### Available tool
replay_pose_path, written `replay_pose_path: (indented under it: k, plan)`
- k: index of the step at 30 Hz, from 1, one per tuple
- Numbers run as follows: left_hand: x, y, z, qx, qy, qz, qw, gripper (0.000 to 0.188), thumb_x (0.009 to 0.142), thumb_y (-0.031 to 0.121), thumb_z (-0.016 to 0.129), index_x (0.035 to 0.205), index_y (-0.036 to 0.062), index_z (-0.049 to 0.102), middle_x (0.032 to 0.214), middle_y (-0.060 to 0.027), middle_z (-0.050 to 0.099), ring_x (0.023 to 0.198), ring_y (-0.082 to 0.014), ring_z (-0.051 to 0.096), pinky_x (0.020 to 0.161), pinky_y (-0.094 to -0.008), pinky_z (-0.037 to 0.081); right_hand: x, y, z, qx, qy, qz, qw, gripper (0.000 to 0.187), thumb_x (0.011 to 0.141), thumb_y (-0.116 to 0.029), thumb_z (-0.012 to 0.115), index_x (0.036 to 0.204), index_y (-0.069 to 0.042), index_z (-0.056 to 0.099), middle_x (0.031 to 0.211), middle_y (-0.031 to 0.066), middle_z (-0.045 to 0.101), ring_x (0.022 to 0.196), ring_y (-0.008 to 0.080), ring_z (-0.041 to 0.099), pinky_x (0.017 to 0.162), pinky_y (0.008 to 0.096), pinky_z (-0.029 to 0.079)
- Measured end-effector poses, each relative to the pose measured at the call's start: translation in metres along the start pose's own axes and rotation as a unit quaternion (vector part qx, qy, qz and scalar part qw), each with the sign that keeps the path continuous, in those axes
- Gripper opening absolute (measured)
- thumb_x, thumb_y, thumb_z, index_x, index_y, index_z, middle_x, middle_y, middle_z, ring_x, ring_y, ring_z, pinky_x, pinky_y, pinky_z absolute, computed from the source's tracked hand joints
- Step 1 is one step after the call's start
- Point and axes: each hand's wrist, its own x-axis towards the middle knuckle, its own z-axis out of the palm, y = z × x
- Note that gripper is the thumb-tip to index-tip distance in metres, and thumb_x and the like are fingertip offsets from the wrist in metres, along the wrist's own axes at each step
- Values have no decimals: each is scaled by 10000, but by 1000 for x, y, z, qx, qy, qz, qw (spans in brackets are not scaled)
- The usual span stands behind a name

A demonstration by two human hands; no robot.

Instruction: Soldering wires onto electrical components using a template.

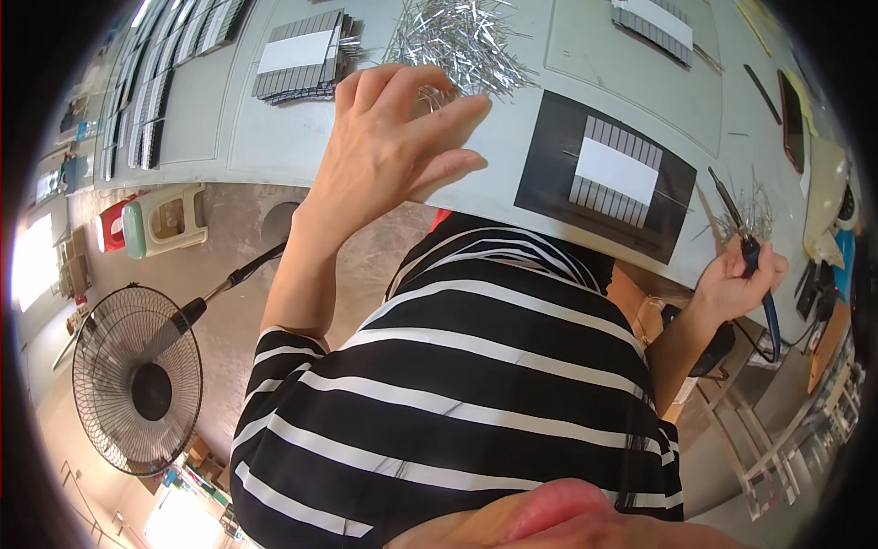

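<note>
My left hand [389, 137] reaches over the table's near edge, its fingers curled and spread apart, with nothing visible in them. The fingers are at the near side of a loose pile of thin, shiny metal strips [457, 41]. My right hand [743, 279] grips the handle of a soldering iron [729, 203], whose tip points up and to the left. Between my hands lies a black mat [549, 156] with a set of narrow grey strips [631, 134] on it. A white band [617, 171] crosses these strips, and thin wires stick out at both sides.
A banded grey stack [302, 55] stands left of the pile, another [654, 32] at the far right. Rows of similar stacks [151, 96] line the left. Loose wires [752, 215] and a dark phone-like object [791, 119] lie right. A fan [137, 380] and stools [165, 220] stand left.
</note>
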Motion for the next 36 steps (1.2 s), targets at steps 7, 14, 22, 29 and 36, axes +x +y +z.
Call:
replay_pose_path:
  k: [7,14,22,29,36]
  plan:
    - [-4,16,4,-9,-26,34,999,453,810,487,709,1188,238,693,1225,-43,559,1139,-297,466,982,-447,354,-2,2,11,24,7,0,1000,283,898,-39,608,714,-104,404,583,0,378,436,77,326,438,230,294]
    - [-1,54,28,-23,12,79,997,577,821,510,690,1219,95,642,1222,-28,558,1148,-254,480,987,-470,335,1,4,15,59,0,16,998,320,875,-35,639,677,-105,398,578,-11,397,435,57,312,431,214,248]
    - [-5,45,32,13,47,26,998,631,828,555,665,1277,116,599,1220,-31,567,1165,-262,470,995,-482,299,5,7,8,60,-4,46,997,339,884,-19,625,666,-115,385,626,-6,410,443,70,307,440,224,265]
    - [-7,45,26,13,6,27,1000,619,830,567,660,1239,105,617,1248,-24,557,1176,-268,459,993,-479,299,-1,3,11,67,-4,48,997,348,896,-12,612,663,-121,377,617,-6,410,443,70,314,443,221,274]
    - [-4,52,28,12,-9,0,1000,634,829,583,655,1223,87,630,1222,-22,560,1154,-256,453,1000,-466,288,-6,2,17,38,34,24,998,318,879,-36,646,693,-106,397,576,-25,374,440,43,312,427,211,225]
